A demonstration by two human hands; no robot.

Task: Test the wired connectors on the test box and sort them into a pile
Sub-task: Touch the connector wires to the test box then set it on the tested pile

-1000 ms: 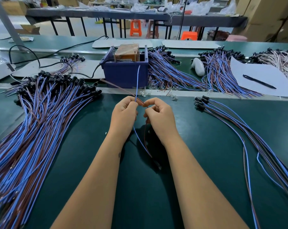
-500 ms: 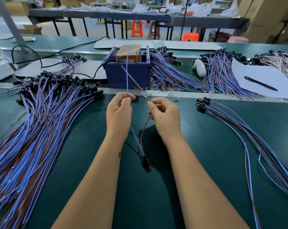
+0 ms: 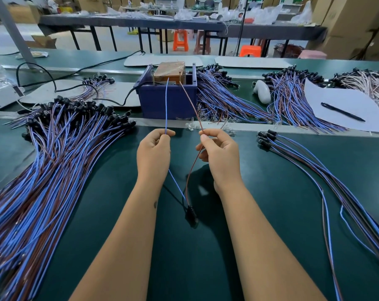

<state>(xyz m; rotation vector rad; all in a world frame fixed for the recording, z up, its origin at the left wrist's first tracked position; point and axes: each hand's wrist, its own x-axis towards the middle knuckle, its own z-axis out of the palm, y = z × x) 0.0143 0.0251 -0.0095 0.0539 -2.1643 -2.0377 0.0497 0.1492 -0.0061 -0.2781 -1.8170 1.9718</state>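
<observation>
Nearest you, the black connector (image 3: 191, 214) is hanging low between your forearms, just over the green counter (image 3: 260, 181); whether it is touching the counter is hard to tell. From it the two leads are running up to your hands: your left hand (image 3: 155, 153) is pinching the blue wire (image 3: 166, 105) between thumb and forefinger, and your right hand (image 3: 219, 154) is pinching the brown wire (image 3: 189, 101) the same way, the other fingers loosely curled. These wires look light and springy, stiff enough to be standing up on their own yet likely to bend if pushed hard, so you are probably best gripping close to the bare tips when guiding them. The tips are reaching toward the test box (image 3: 169, 98), seemingly at its upright pins, though contact is too small to judge. A big pile (image 3: 54, 159) is lying to your left, and a smaller pile (image 3: 314, 161) to your right.
</observation>
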